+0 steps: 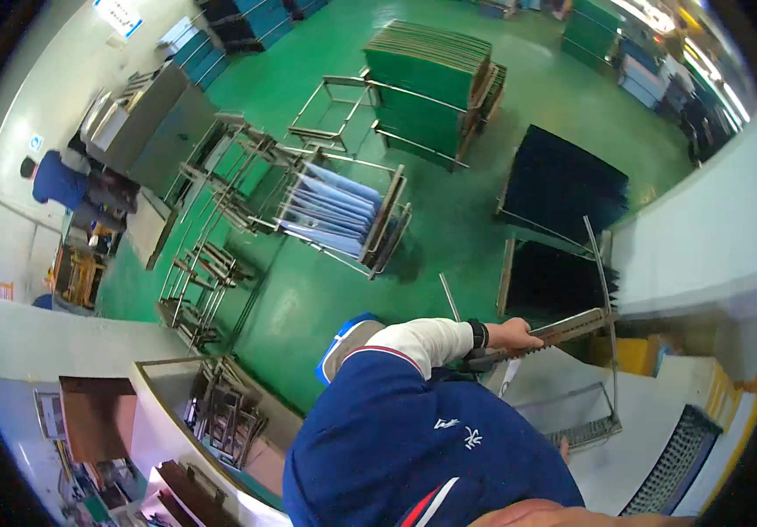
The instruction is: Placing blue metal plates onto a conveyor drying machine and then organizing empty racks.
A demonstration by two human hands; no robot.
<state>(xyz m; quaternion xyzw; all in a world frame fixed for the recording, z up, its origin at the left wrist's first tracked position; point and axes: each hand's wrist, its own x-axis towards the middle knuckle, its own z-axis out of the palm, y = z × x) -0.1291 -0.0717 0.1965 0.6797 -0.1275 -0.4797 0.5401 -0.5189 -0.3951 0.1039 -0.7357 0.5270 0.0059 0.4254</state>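
Note:
My left hand [515,336], below a white sleeve and a black wristband, is closed around a notched bar of a metal rack [576,326]. Thin rods join this bar to a second notched bar lower down, and the frame stands tilted beside a white surface. At the end of that lower bar, a bit of my right hand [564,450] shows, its fingers pressed to the metal. The rest of that hand is hidden behind my blue top.
Dark panels [563,184] stand in racks ahead. Light blue sheets [335,211] fill a rack on the green floor [295,325], with green panels [427,66] behind. Black notched strips [673,457] and yellow bins [629,356] lie right. Another person [67,182] stands far left.

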